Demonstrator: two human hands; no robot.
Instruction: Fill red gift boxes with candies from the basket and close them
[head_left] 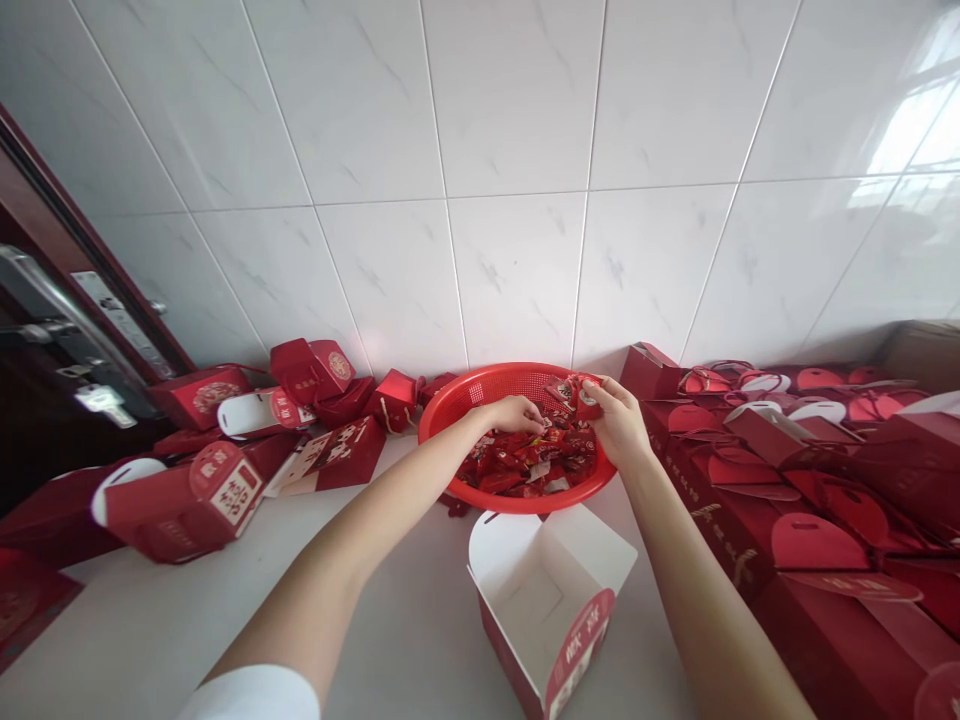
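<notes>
A round red plastic basket [442,480] holds a heap of red-wrapped candies [510,465]. Over its middle is my left hand [517,412], fingers curled down onto the wrappers; what they pinch, if anything, is too small to make out. At the basket's right rim my right hand [621,420] grips red-wrapped candy [586,393] between thumb and fingers. Just in front of the basket, nearer to me, stands an open red gift box [544,590] with a white inside and its flaps spread. Nothing lies inside it.
Folded red gift boxes [180,505] are piled on the left. Many more red boxes [817,540] crowd the right side. A tiled wall [517,280] rises behind the basket, and a dark door [45,380] with a metal handle stands at far left.
</notes>
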